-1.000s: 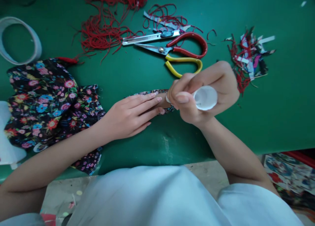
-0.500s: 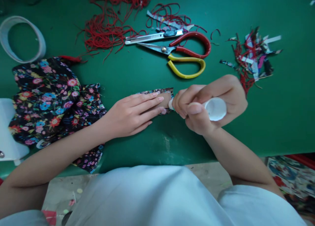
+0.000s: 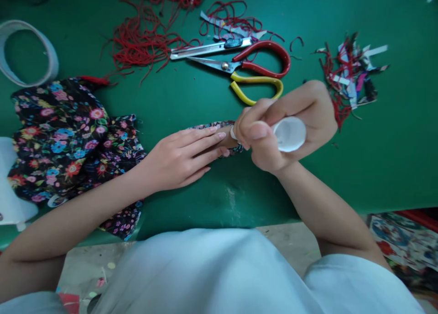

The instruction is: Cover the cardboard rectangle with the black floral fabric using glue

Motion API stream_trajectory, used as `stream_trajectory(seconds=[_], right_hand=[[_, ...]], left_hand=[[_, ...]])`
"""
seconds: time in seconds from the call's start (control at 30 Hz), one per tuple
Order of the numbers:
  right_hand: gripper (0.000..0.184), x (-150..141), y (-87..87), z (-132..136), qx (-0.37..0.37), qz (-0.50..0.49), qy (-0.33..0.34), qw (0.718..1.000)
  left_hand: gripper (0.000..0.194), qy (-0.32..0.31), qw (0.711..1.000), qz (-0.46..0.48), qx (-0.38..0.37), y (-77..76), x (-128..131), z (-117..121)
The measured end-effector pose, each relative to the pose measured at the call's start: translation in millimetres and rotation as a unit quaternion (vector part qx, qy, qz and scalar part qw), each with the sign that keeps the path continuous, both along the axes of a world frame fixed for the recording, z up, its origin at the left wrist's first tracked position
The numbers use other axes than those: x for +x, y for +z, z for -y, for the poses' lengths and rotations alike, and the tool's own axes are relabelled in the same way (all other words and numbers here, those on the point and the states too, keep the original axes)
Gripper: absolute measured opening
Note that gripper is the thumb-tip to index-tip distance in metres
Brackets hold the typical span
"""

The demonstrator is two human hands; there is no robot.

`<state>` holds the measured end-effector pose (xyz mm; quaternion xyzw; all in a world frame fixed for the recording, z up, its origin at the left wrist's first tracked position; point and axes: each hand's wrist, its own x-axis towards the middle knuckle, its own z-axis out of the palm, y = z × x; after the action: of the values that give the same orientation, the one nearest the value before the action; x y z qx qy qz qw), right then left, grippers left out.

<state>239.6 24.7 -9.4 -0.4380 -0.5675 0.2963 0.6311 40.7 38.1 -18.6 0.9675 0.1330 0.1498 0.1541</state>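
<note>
My left hand [image 3: 181, 158] lies flat with fingers stretched out, pressing down a small floral fabric strip [image 3: 219, 125] on the green table [image 3: 205, 104]. My right hand [image 3: 284, 127] is closed round a white glue stick [image 3: 289, 133], whose tip touches the right end of that strip just beyond my left fingertips. Most of the strip is hidden under my fingers.
A heap of black floral fabric [image 3: 68, 136] lies at the left. Scissors with one red and one yellow handle [image 3: 253, 70] lie behind my hands, with red cords [image 3: 147, 40] beyond. Scraps [image 3: 349, 76] sit at the right, a tape roll [image 3: 27, 54] at far left.
My right hand with the glue stick slid right and toward me along the strip, then came back left and away. My left hand stayed put.
</note>
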Motion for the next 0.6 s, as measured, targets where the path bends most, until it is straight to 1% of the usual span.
stream_trajectory(seconds=[0.03,0.17,0.27,0.33,0.4,0.47,0.57,0.6], right_hand=[[0.052,0,1.6,2,0.010,-0.001,0.012,1.000],[0.042,6,11.0,11,-0.046,0.016,0.102,0.994],[0.039,10,18.4,16,-0.068,0.028,0.137,0.988],[0.038,10,21.1,19,-0.087,0.042,0.137,0.986],[0.037,9,20.9,21,-0.091,0.038,0.117,0.988],[0.038,7,17.6,19,-0.073,0.020,0.108,0.991],[0.045,4,9.6,13,-0.020,-0.029,0.104,0.994],[0.048,4,6.8,11,-0.026,-0.035,0.099,0.994]], left_hand=[[0.039,0.000,1.000,0.004,0.001,-0.1,0,0],[0.039,0.001,1.000,0.005,-0.004,-0.3,0,0],[0.039,-0.002,1.000,0.001,-0.006,-0.6,-1,0],[0.040,-0.003,1.000,-0.001,-0.004,-0.7,-1,0],[0.040,-0.004,1.000,-0.002,0.000,-0.6,-1,-1],[0.039,-0.004,1.000,-0.004,-0.002,-0.2,-1,-1],[0.039,-0.002,1.000,-0.007,-0.014,0.1,-1,0],[0.039,-0.002,1.000,-0.006,-0.018,-0.1,-1,0]])
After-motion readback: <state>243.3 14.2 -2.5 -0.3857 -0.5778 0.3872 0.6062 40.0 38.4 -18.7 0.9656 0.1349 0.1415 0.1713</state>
